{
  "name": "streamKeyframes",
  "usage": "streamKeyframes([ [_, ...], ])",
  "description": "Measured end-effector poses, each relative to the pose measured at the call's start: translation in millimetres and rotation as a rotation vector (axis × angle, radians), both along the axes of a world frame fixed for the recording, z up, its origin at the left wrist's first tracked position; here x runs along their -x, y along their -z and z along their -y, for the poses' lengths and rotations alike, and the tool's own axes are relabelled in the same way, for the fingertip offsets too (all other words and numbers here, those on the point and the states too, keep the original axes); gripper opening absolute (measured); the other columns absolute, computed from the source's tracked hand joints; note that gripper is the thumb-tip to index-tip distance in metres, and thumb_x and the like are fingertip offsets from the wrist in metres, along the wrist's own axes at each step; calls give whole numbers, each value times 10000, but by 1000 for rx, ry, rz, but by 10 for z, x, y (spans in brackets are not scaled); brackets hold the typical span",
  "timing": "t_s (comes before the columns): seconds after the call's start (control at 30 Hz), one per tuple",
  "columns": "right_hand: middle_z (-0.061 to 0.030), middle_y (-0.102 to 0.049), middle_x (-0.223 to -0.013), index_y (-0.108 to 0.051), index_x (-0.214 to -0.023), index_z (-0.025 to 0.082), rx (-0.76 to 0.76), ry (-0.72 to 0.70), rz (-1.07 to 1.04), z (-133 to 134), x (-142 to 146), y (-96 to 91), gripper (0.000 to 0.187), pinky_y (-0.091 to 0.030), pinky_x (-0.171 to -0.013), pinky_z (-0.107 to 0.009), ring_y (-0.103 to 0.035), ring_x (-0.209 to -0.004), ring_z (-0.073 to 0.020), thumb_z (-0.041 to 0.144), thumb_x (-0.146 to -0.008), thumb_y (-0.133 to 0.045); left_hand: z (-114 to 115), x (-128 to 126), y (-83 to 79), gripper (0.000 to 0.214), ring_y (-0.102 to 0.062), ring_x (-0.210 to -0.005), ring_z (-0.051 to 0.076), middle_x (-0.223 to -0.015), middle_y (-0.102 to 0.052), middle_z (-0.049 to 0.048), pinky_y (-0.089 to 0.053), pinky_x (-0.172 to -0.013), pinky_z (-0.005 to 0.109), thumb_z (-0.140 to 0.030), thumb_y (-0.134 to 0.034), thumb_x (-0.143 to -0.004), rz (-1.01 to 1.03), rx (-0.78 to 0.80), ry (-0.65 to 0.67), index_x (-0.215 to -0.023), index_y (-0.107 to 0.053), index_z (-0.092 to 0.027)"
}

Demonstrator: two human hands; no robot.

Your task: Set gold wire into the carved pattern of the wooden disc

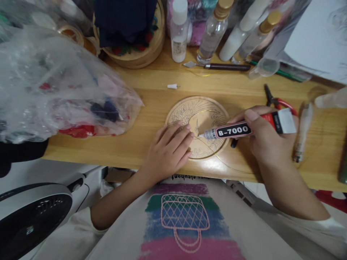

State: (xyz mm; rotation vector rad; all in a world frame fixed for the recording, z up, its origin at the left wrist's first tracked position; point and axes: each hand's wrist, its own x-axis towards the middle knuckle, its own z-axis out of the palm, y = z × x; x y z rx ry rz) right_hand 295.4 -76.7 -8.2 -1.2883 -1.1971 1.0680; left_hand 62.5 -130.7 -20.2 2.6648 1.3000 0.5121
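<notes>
A round wooden plate (pixel 200 151) with a fine line drawing of feathers and waves lies on the table in front of me. My left hand (pixel 172 150) rests flat on its left part, fingers stretched out. In my right hand (pixel 264 135) is a black and red tube of B-7000 glue (pixel 234 130), held sideways with its thin nozzle tip at the drawing near the plate's middle. A thin gold wire (pixel 217 155) runs across the plate and on to the right over the table. Whether the nozzle touches the wood I cannot tell.
A small white cap (pixel 172 86) and a dark-handled spatula tool (pixel 227 67) lie behind the plate. Red-handled pliers (pixel 282 103) and a white pen-like tool (pixel 303 133) are at right. Several bottles (pixel 179 32) stand at the back; a clear plastic bag (pixel 67 83) fills the left.
</notes>
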Motion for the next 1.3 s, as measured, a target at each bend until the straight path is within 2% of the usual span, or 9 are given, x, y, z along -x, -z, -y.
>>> streamKeyframes([
  [0.2,61,-715,-631,-760,-708,250,-49,-9,15,-19,-19,17,144,-502,-372,-190,-614,-439,-94,236,-841,-708,1,-2,5,329,-550,-1312,302,-1345,-648,122,-392,-1121,468,-246,-527,-976,3,-1,-2,-1264,-621,-117],
  [0.37,79,-751,-713,-761,-735,271,-35,9,-14,-15,-26,40,106,-533,-410,-199,-633,-473,-89,310,-832,-748,-6,-6,-4,326,-556,-1305,299,-1340,-652,119,-406,-1111,468,-254,-520,-981,-3,0,-6,-1259,-625,-121],
  [0.5,65,-752,-721,-750,-725,257,-29,11,-5,-10,-21,51,129,-554,-451,-206,-659,-518,-99,332,-830,-752,-7,-7,-4,323,-568,-1290,307,-1332,-658,115,-417,-1098,471,-254,-522,-981,4,-11,-6,-1250,-631,-113],
  [0.8,58,-745,-710,-740,-707,249,-29,8,6,-17,-2,31,138,-541,-434,-205,-640,-489,-94,268,-842,-725,-7,-13,-1,317,-567,-1287,308,-1330,-659,114,-414,-1098,471,-250,-521,-983,9,-15,-4,-1244,-630,-109],
  [1.03,62,-706,-618,-756,-707,257,-52,-19,43,-20,-18,13,166,-501,-367,-206,-612,-438,-103,236,-857,-689,-4,-8,1,327,-552,-1305,299,-1343,-649,120,-401,-1114,476,-248,-517,-981,6,0,-6,-1263,-620,-118],
  [1.3,46,-726,-660,-743,-718,243,-23,1,33,-13,-18,34,142,-508,-392,-205,-620,-458,-104,298,-847,-721,1,-6,8,332,-549,-1310,302,-1345,-646,123,-398,-1117,473,-250,-526,-977,6,2,-4,-1266,-616,-114],
])
